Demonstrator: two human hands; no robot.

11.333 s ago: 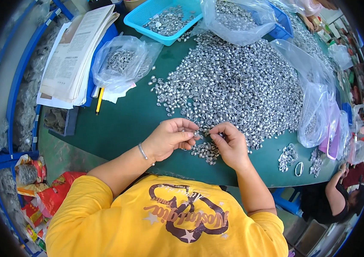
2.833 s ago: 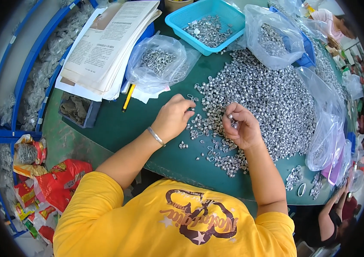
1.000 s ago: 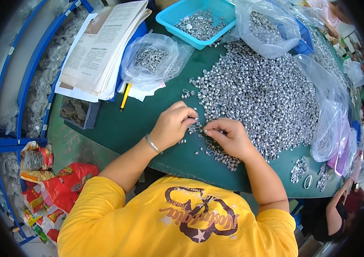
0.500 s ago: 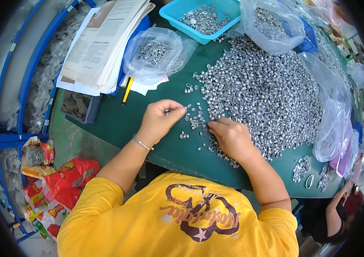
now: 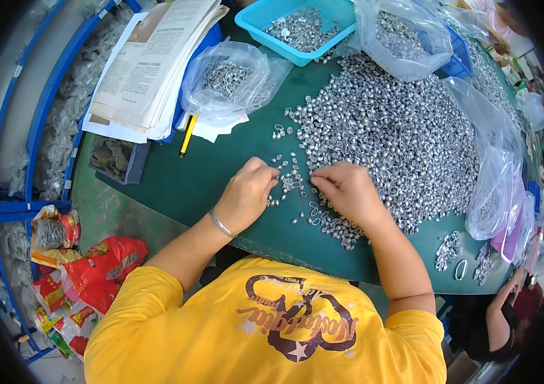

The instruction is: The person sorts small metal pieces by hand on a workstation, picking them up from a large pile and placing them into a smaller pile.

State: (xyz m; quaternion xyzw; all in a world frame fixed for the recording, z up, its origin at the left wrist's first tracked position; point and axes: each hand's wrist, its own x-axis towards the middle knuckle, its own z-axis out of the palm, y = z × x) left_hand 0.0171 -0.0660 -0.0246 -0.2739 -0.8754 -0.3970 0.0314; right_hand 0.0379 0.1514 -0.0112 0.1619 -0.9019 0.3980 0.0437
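Observation:
A broad pile of small silvery metal pieces (image 5: 393,128), some rounded and some ring-like, covers much of the green tabletop. Left of it lies a loose cluster of the same pieces (image 5: 292,180), between my two hands. My left hand (image 5: 246,195), a bangle on its wrist, is closed at the cluster's left side with thumb and fingertips together. At the pile's near left edge, my right hand (image 5: 350,194) pinches thumb against forefinger. Whatever either hand holds is too small or hidden to make out.
Along the back stand a turquoise basket (image 5: 252,29) and clear plastic bags (image 5: 192,96) of metal pieces. Stacked papers (image 5: 134,77) and a yellow pen (image 5: 188,136) lie at left. Small metal bunches (image 5: 449,249) sit at right. Another person's arm (image 5: 499,313) shows at lower right.
My left hand has come down and its fingers have curled in beside the cluster. My right hand has lifted slightly at the pile's edge, its fingertips still pinched.

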